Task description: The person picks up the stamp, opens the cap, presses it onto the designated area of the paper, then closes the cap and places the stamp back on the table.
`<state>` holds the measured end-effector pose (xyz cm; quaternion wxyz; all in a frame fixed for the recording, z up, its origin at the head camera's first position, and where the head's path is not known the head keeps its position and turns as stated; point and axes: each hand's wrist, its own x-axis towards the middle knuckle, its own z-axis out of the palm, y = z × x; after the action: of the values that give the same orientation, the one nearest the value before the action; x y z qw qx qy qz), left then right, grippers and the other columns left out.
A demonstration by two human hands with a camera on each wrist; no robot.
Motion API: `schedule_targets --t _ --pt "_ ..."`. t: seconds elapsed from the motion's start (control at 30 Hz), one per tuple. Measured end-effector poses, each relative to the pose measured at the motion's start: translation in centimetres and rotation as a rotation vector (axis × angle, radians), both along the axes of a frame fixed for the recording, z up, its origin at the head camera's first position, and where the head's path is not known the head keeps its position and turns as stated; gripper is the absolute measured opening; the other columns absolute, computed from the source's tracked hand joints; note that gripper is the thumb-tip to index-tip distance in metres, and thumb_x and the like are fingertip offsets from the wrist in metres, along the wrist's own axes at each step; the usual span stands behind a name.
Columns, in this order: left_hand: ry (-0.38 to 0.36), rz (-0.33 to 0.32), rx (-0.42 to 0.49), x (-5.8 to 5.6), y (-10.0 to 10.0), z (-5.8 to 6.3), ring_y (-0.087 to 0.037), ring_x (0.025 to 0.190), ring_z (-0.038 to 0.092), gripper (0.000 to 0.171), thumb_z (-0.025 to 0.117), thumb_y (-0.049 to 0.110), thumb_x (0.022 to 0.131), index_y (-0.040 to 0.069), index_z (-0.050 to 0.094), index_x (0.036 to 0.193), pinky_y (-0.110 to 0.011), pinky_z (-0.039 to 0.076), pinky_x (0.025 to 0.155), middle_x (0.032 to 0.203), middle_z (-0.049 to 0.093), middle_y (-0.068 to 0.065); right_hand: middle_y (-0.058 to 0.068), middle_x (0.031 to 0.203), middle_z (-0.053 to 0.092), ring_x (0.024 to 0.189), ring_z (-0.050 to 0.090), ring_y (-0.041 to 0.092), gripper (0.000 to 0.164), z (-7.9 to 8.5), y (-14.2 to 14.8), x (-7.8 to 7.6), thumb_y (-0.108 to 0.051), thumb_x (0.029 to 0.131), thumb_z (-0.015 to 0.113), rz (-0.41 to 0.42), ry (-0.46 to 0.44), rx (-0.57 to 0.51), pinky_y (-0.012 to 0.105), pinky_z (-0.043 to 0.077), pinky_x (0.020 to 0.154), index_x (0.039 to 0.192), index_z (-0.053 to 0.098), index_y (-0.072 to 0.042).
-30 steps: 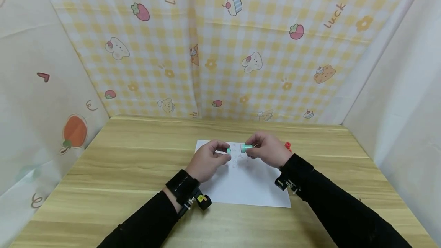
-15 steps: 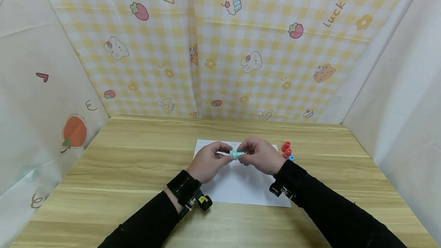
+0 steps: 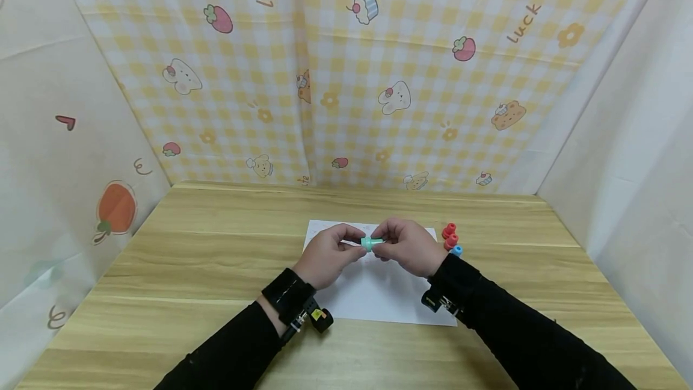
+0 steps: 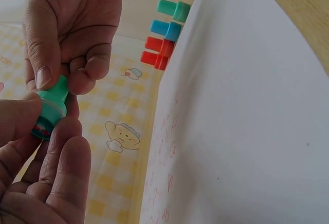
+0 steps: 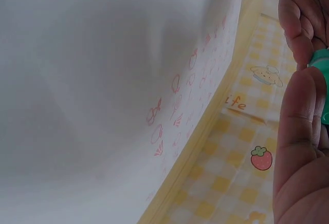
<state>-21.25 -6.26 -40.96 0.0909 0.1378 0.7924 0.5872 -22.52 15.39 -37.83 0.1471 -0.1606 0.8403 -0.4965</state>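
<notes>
A small green toy stamp (image 3: 370,244) is held level between both hands above the sheet of paper (image 3: 387,294). My left hand (image 3: 323,259) pinches its wide, capped end between thumb and fingers. My right hand (image 3: 413,249) grips the narrower handle from the other side. In the left wrist view the stamp (image 4: 53,105) tilts, its wide end toward the lower left, with a red pattern showing at the end face. Only part of the green stamp (image 5: 321,62) appears at the edge of the right wrist view, partly covered by fingers.
Right of the paper stand two red stamps (image 3: 449,231) and a blue stamp (image 3: 457,250); another green stamp (image 4: 175,10) shows beside them in the left wrist view. Red printed marks (image 5: 176,83) run along the paper's far part. A checked cloth (image 3: 352,107) hangs behind the wooden table (image 3: 216,245).
A second ago the left hand held the small green cap apart from the stamp in the right hand. The right hand moved left and down, and the two parts came together.
</notes>
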Motion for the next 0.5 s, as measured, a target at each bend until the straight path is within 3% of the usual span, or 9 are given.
schedule_targets --t 0.17,0.27,0.5 --pt "-0.01 -0.006 0.026 -0.1 -0.02 -0.07 -0.015 0.1 0.076 0.022 0.074 0.019 0.1 0.01 0.071 0.12 -0.033 0.059 0.085 0.116 0.074 -0.003 0.008 0.093 0.075 0.083 0.069 0.016 0.012 0.14 -0.14 0.3 -0.007 0.099 0.071 -0.023 -0.003 0.005 0.045 0.059 0.084 0.11 0.07 -0.002" --pt "-0.012 -0.014 0.034 -0.14 -0.04 -0.08 -0.016 0.099 0.077 0.022 0.073 0.018 0.1 0.009 0.071 0.12 -0.035 0.06 0.087 0.112 0.076 -0.003 0.005 0.091 0.075 0.083 0.069 0.016 0.011 0.15 -0.15 0.41 -0.008 0.099 0.071 -0.027 0.003 0.018 0.04 0.059 0.082 0.109 0.072 -0.004" --pt "-0.016 -0.02 0.045 -0.02 -0.02 0.04 -0.031 0.104 0.076 0.022 0.072 0.016 0.101 0.007 0.07 0.121 -0.043 0.061 0.091 0.104 0.077 -0.004 0.003 0.088 0.074 0.081 0.067 0.017 0.008 0.14 -0.25 0.62 -0.009 0.099 0.071 -0.033 0.029 0.03 0.033 0.055 0.076 0.107 0.073 -0.006"
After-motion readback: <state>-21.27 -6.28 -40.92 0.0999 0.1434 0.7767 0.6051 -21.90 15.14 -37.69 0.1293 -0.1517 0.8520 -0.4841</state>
